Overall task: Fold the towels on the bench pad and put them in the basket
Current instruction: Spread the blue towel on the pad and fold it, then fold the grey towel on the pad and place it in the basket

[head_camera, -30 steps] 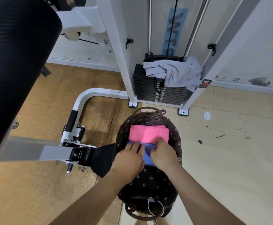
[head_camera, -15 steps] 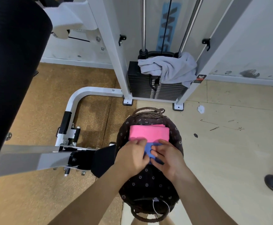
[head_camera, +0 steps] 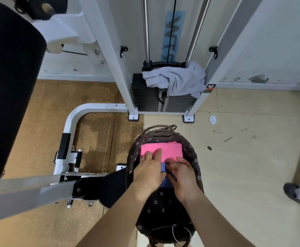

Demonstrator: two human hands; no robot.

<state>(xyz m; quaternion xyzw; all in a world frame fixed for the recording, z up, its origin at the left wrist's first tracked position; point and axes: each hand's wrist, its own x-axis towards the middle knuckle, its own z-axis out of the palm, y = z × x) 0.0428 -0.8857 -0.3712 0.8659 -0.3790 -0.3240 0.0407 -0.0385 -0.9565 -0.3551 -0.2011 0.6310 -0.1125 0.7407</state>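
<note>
A dark woven basket (head_camera: 192, 155) with a flower-print lining stands on the floor in front of me. Inside it lies a folded pink towel (head_camera: 170, 148) at the far end, and a folded blue towel (head_camera: 165, 182) sits just nearer, mostly hidden under my hands. My left hand (head_camera: 149, 170) lies flat with straight fingers reaching onto the pink towel's near edge. My right hand (head_camera: 181, 173) has its fingers curled onto the blue towel. A grey towel (head_camera: 179, 79) is draped unfolded over the weight stack.
A white gym machine frame (head_camera: 110, 50) and black weight stack (head_camera: 149, 100) stand behind the basket. A large black pad (head_camera: 8, 86) fills the left, a black seat pad (head_camera: 110, 186) touches the basket's left side. A person's shoe (head_camera: 295, 193) is at far right.
My left hand's fingers have slid forward onto the pink towel. My right hand has stayed on the blue towel. The view has tilted slightly.
</note>
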